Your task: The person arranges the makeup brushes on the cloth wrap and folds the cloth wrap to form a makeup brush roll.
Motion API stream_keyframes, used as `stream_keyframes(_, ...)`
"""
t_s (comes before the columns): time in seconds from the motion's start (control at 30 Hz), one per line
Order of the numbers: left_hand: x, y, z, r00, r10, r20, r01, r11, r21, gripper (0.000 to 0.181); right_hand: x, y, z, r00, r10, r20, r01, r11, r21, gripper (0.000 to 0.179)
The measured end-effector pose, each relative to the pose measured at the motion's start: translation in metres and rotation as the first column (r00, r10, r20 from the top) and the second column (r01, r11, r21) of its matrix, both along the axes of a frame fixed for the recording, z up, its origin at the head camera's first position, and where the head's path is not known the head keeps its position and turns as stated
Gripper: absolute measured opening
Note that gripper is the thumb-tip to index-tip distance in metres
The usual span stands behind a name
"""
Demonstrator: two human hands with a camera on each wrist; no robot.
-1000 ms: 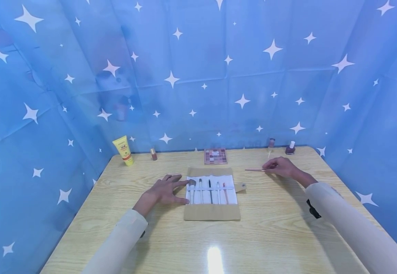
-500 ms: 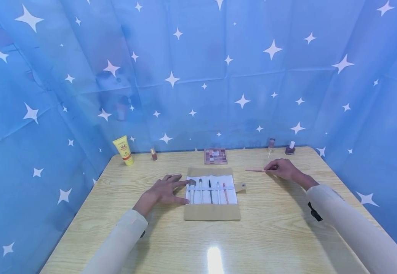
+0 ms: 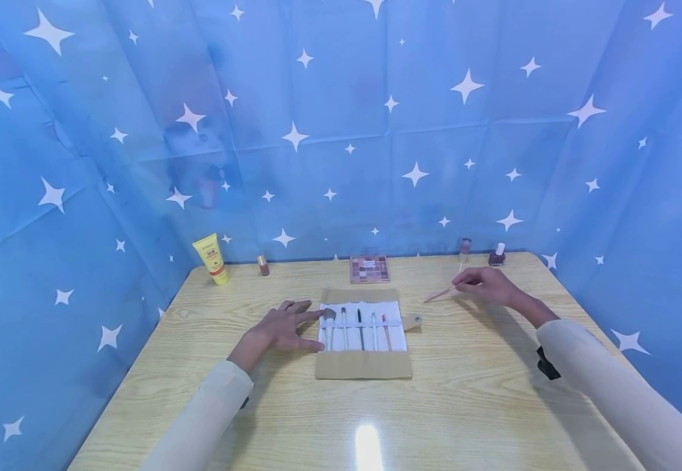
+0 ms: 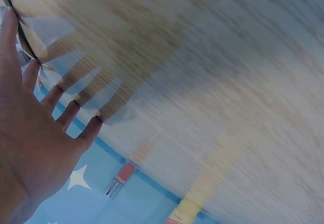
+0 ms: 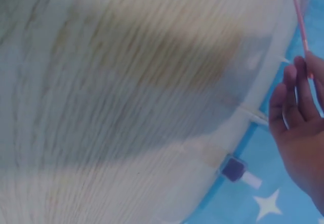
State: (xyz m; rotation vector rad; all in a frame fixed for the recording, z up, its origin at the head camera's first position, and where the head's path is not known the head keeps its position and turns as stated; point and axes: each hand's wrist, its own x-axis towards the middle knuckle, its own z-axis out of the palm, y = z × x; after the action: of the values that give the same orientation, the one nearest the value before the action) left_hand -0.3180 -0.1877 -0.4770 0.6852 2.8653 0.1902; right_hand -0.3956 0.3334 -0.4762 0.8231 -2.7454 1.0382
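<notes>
In the head view, a tan brush roll [image 3: 364, 366] lies unfolded, its white inside facing up. Several makeup brushes [image 3: 345, 328] stand in a row under its strap. My left hand [image 3: 282, 329] has its fingers spread, with index finger and thumb at the roll's left edge. To the right of the roll, my right hand [image 3: 488, 286] pinches a thin pink makeup brush [image 3: 438, 295] by one end, the free end slanting down toward the roll. The right wrist view shows this pink brush [image 5: 299, 21] between thumb and fingers; the pinched end is hidden.
An eyeshadow palette [image 3: 369, 269] lies behind the roll. At the back left are a yellow tube [image 3: 211, 259] and a small lipstick-like tube [image 3: 263, 265]. A dark nail polish bottle [image 3: 497, 255] and a slim tube with a brownish cap [image 3: 465, 247] stand at the back right.
My right hand has lifted slightly, and the pink brush has swung from nearly level to slanting, its free end now lower and nearer. The left hand and the roll stay put.
</notes>
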Motion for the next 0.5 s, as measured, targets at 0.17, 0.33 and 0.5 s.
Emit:
stream_keyframes(0.17,0.001,0.0,0.0,1.0,-0.005,-0.004,0.005,1.0,-0.006,0.09,0.004,-0.002,0.009,0.999,-0.004,0.046,0.007,0.998,-0.059,0.02)
stream_keyframes(0.33,0.001,0.0,0.0,1.0,-0.003,-0.003,0.003,1.0,-0.009,0.089,0.007,-0.005,0.018,0.992,0.0,0.126,0.024,0.982,-0.185,0.034)
stream_keyframes(0.5,0.001,0.0,0.001,1.0,-0.001,0.0,0.001,1.0,-0.008,0.089,0.009,-0.013,0.028,0.975,0.017,0.222,0.057,0.943,-0.327,0.041)
